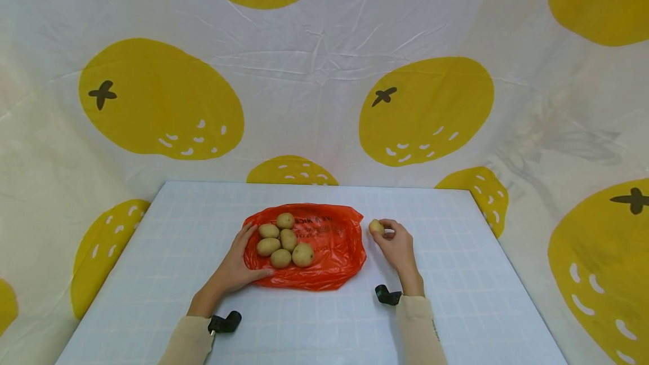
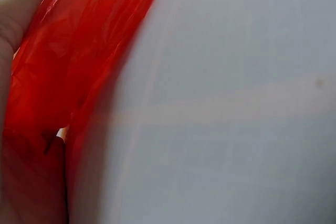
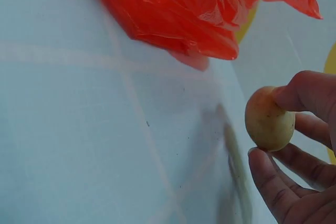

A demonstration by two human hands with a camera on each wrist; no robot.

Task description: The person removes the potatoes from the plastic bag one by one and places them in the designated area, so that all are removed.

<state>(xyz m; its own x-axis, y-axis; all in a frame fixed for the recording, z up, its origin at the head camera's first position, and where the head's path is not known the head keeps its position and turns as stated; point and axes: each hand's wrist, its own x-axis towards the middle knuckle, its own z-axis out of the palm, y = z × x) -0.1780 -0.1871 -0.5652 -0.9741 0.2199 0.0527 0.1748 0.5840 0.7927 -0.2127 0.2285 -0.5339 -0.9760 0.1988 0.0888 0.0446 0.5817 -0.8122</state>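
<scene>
A red plastic bag (image 1: 329,246) with dark printing lies on the table, its rim spread wide. Several potatoes (image 1: 303,254) sit together in its left part. My left hand (image 1: 235,266) holds the bag's left side, thumb over the near rim and fingers along the far left edge. In the left wrist view the red film (image 2: 79,40) covers part of that hand. Just beyond the bag's right edge, my right hand (image 1: 398,245) pinches a small potato (image 3: 270,119) between thumb and fingertips, above the table.
The table (image 1: 471,275) has a pale blue checked cover. Behind and beside it hangs a white cloth (image 1: 304,100) printed with big yellow fruit. Each wrist carries a small black camera, one at the left sleeve (image 1: 190,342) and one at the right sleeve (image 1: 418,328).
</scene>
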